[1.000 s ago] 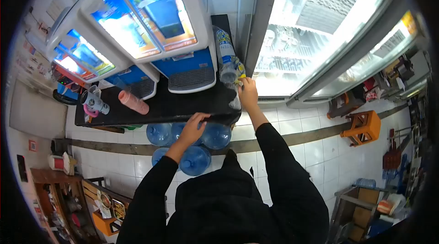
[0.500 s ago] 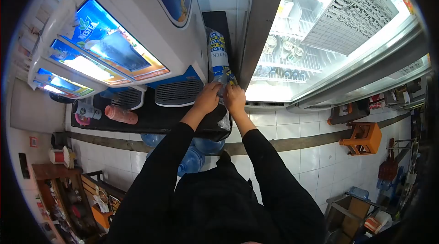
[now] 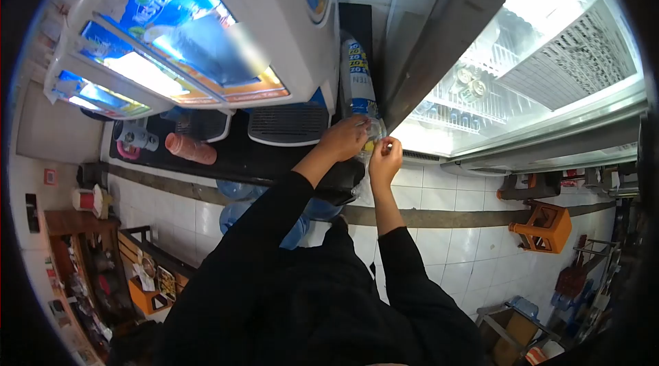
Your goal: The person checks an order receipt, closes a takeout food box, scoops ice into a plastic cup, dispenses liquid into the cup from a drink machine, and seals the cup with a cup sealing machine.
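A long clear plastic sleeve (image 3: 358,74) with blue and yellow print, reading "OZ", lies on the black counter beside the drink dispenser. What is stacked inside looks like disposable cups, though I cannot tell for certain. My left hand (image 3: 345,139) is closed around the near end of the sleeve. Just to its right, my right hand (image 3: 386,158) is closed in a pinch, with something small and pale at the fingertips that I cannot make out. Loose clear plastic (image 3: 362,187) hangs by the counter's front corner.
The lit drink dispenser (image 3: 274,36) stands left, with drip trays (image 3: 288,124) below. A pink bottle (image 3: 191,148) and a grey tumbler (image 3: 135,136) lie on the counter. Water jugs (image 3: 233,215) sit underneath. An open-looking lit fridge (image 3: 467,105) is right; an orange stool (image 3: 546,226) stands on the floor.
My right hand has drawn away from the left and curled into a pinch. My left hand remains at the sleeve's near end. The camera view has shifted.
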Tool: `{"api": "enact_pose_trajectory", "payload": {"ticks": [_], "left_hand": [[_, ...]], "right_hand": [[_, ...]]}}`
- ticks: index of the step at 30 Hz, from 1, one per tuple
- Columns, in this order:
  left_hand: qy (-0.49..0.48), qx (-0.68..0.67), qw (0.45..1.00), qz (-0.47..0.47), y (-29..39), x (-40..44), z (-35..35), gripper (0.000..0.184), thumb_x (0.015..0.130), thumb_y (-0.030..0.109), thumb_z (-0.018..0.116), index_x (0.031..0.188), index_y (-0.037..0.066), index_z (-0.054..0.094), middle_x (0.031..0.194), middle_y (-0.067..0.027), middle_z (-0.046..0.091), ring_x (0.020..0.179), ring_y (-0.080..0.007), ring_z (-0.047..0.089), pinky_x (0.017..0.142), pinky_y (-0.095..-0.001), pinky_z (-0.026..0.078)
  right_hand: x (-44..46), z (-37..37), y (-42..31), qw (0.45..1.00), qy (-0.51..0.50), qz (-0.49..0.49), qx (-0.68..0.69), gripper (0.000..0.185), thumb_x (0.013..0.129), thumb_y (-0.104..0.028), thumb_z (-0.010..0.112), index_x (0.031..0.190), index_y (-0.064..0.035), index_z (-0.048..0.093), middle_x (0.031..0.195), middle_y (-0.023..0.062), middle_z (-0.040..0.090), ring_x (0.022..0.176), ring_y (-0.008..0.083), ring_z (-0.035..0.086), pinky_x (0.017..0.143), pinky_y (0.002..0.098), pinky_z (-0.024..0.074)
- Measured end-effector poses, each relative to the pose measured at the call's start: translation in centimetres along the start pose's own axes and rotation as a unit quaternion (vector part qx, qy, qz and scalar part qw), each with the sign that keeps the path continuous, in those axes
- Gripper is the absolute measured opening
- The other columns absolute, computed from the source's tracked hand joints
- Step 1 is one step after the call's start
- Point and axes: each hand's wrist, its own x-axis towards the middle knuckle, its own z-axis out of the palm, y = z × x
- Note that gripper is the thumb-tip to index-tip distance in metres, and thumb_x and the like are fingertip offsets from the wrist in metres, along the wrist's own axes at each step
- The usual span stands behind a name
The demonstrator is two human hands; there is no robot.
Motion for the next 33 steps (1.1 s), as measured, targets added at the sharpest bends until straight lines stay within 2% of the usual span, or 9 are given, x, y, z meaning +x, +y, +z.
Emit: {"api": "enact_pose_trajectory", "payload": {"ticks": [4, 7, 10, 14, 16, 20, 27, 30, 33], "left_hand": [[0.037, -0.034, 0.999, -0.009, -0.6, -2.0, 0.8, 0.063, 0.098, 0.029, 0.058, 0.154, 0.007, 0.037, 0.157, -0.0155, 0.04, 0.141, -0.035, 0.045, 0.115, -0.0421, 0.038], [0.098, -0.093, 0.991, 0.004, -3.5, -4.1, 2.8, 0.077, 0.098, 0.03, 0.063, 0.159, 0.005, 0.023, 0.163, -0.0202, 0.029, 0.148, -0.0352, 0.034, 0.12, -0.0411, 0.032], [0.143, -0.102, 0.984, -0.003, -4.1, -9.2, 3.4, 0.083, 0.097, 0.029, 0.064, 0.16, 0.003, 0.018, 0.166, -0.0226, 0.017, 0.153, -0.0366, 0.022, 0.124, -0.0407, 0.023], [0.233, -0.135, 0.962, 0.043, -0.9, -19.3, 0.6, 0.12, 0.071, 0.043, 0.089, 0.159, -0.001, 0.019, 0.165, -0.0256, 0.017, 0.152, -0.0437, 0.019, 0.124, -0.0466, 0.022], [0.229, -0.14, 0.962, 0.045, -0.4, -25.7, -0.5, 0.112, 0.074, 0.039, 0.087, 0.158, 0.002, 0.024, 0.165, -0.0223, 0.021, 0.153, -0.0372, 0.021, 0.124, -0.0479, 0.021], [0.108, -0.293, 0.948, -0.06, -2.2, -39.2, -1.9, 0.098, 0.07, 0.034, 0.09, 0.15, 0.006, 0.04, 0.149, -0.0192, 0.048, 0.141, -0.0379, 0.044, 0.117, -0.0469, 0.035], [0.315, -0.308, 0.87, -0.221, -15.1, -69.7, -4.9, 0.08, 0.074, 0.02, 0.09, 0.141, 0.005, 0.05, 0.127, -0.0133, 0.061, 0.117, -0.0258, 0.062, 0.1, -0.0374, 0.05], [0.394, -0.223, 0.84, -0.3, -17.2, -84.2, -6.4, 0.081, 0.071, 0.023, 0.093, 0.139, 0.003, 0.051, 0.12, -0.0119, 0.063, 0.111, -0.0224, 0.062, 0.097, -0.0356, 0.052], [0.45, -0.18, 0.79, -0.375, -20.3, -96.9, -5.2, 0.081, 0.068, 0.022, 0.095, 0.133, 0.004, 0.052, 0.12, -0.0131, 0.065, 0.105, -0.0251, 0.067, 0.091, -0.0362, 0.056]], "right_hand": [[1.1, 2.8, 1.2, 0.961, 0.015, 0.262, 0.085, 0.018, 0.1, -0.019, 0.063, 0.106, -0.0051, 0.054, 0.085, 0.0105, 0.065, 0.072, 0.0217, 0.064, 0.065, 0.0338, 0.051], [0.0, 5.4, 6.5, 0.902, -0.043, 0.304, 0.304, 0.03, 0.1, -0.031, 0.065, 0.115, -0.0103, 0.048, 0.091, 0.0142, 0.065, 0.075, 0.0279, 0.074, 0.057, 0.033, 0.0527], [-1.5, 1.3, 0.2, 0.897, -0.087, 0.301, 0.312, 0.034, 0.104, -0.022, 0.055, 0.133, -0.0088, 0.042, 0.108, 0.0142, 0.061, 0.077, 0.0321, 0.075, 0.067, 0.0375, 0.0597], [-7.5, -4.1, -7.5, 0.928, -0.163, 0.202, 0.266, 0.015, 0.104, -0.02, 0.056, 0.11, -0.0064, 0.06, 0.084, -0.0036, 0.05, 0.069, 0.0047, 0.045, 0.066, 0.0223, 0.0451], [-12.2, -5.7, -5.1, 0.933, -0.321, 0.083, 0.138, 0.022, 0.106, -0.02, 0.055, 0.111, -0.0007, 0.065, 0.084, 0.0017, 0.061, 0.067, 0.0085, 0.057, 0.057, 0.0256, 0.0482], [-23.7, -5.6, -14.6, 0.844, -0.509, 0.127, 0.108, 0.021, 0.103, -0.018, 0.058, 0.114, -0.0006, 0.064, 0.076, 0.0033, 0.063, 0.064, 0.0107, 0.064, 0.058, 0.0256, 0.0487], [-44.6, 11.4, -25.5, 0.694, -0.693, 0.175, 0.09, 0.029, 0.105, -0.028, 0.057, 0.119, -0.0036, 0.064, 0.089, 0.0071, 0.068, 0.076, 0.0148, 0.066, 0.071, 0.0298, 0.0542], [-50.9, 16.3, -30.8, 0.703, -0.708, -0.071, -0.005, 0.028, 0.101, -0.028, 0.061, 0.12, -0.0075, 0.063, 0.099, 0.0134, 0.072, 0.089, 0.0264, 0.071, 0.082, 0.039, 0.0549], [-55.6, 18.9, -33.2, 0.663, -0.74, -0.114, -0.017, 0.028, 0.099, -0.028, 0.063, 0.119, -0.0088, 0.064, 0.105, 0.0156, 0.072, 0.096, 0.0315, 0.07, 0.086, 0.0412, 0.0538]]}}
